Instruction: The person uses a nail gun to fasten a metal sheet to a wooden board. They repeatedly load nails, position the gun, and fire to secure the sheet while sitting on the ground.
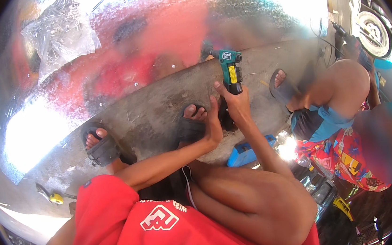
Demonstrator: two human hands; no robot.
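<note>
My right hand (237, 103) is closed round the black lower grip of a teal and black power tool (229, 69), drill-like in shape, with a yellow label. The tool's dark nose points left, over the near edge of a shiny metal sheet (121, 77). Close beside my right wrist is my left hand (213, 126), its fingers stretched upward. A dark piece (226, 117) shows between the two hands; whether it belongs to the tool, or whether my left hand touches it, I cannot tell.
A clear plastic bag (62, 34) of thin metal pieces lies on the sheet. Near my sandalled feet are a yellow tape measure (55, 199) and a blue plastic tray (246, 151). On the right, a person (333, 123) crouches close to a dark power tool (350, 44) and a wheel (373, 33).
</note>
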